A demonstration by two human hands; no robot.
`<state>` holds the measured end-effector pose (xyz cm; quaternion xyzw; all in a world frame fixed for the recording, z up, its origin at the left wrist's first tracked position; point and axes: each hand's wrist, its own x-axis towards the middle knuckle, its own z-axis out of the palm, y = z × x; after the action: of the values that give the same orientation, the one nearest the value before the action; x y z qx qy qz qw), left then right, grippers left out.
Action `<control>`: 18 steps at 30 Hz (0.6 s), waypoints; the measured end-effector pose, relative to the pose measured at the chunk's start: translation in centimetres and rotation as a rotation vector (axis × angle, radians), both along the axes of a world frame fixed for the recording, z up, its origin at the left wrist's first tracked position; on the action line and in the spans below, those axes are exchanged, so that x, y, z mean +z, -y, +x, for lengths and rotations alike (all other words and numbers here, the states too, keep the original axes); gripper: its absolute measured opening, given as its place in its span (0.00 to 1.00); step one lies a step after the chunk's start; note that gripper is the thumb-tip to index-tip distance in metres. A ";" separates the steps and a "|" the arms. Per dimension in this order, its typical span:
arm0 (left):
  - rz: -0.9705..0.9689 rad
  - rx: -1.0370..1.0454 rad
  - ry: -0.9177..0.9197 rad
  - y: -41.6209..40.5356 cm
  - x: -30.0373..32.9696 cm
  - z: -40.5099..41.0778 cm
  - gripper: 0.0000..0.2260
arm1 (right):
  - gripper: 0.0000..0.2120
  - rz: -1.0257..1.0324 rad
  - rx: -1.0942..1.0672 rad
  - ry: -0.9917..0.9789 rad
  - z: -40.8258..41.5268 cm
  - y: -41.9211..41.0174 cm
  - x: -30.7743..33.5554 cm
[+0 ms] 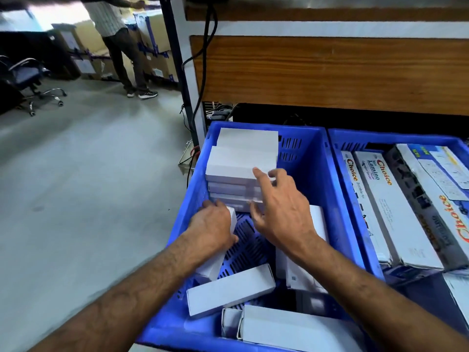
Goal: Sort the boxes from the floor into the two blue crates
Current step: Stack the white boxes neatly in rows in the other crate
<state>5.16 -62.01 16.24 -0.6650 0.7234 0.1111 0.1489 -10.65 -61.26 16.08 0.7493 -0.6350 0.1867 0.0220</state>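
Observation:
Two blue crates stand side by side under a wooden counter. The left crate [312, 158] holds plain white boxes: a stack [236, 163] at its far left corner and loose white boxes [228, 288] lying at its near end. The right crate [340, 141] is packed with long printed "Choice" boxes [396, 207]. My left hand [213, 227] grips a white box [215, 262] against the left crate's left wall. My right hand [281, 207] reaches with spread fingers to the stack and touches its near side, holding nothing.
The wooden counter [330, 72] rises right behind the crates, with black cables [203, 72] hanging down its left post. Grey floor [88, 186] stretches to the left. Far back stand an office chair [28, 77], a person [121, 47] and stacked cartons [157, 59].

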 end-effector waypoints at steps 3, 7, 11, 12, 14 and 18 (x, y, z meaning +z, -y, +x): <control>0.058 -0.013 0.125 0.3 -1.5 -1.0 0.43 | 0.26 0.099 0.037 0.017 0.5 -1.2 -0.4; 0.108 0.032 0.149 0.5 -2.6 -1.5 0.44 | 0.20 0.237 0.035 0.006 0.5 -1.9 -1.1; -0.037 -0.034 -0.034 0.4 -1.8 -0.8 0.30 | 0.21 0.289 0.046 -0.034 -0.1 -2.2 -1.4; -0.065 -0.062 -0.085 0.3 -1.4 -0.8 0.30 | 0.21 0.291 0.048 -0.047 -0.3 -2.2 -1.4; -0.112 -0.122 -0.151 0.0 -0.8 -1.1 0.32 | 0.21 0.283 0.047 -0.098 -0.6 -2.2 -1.2; -0.243 -0.256 -0.141 -0.2 -0.8 -1.9 0.31 | 0.22 0.246 0.034 -0.190 -0.8 -2.1 -0.9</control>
<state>3.22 -61.80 15.39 -0.5714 0.8187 0.0492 0.0292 -11.48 -59.15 15.18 0.7711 -0.6355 0.0364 -0.0131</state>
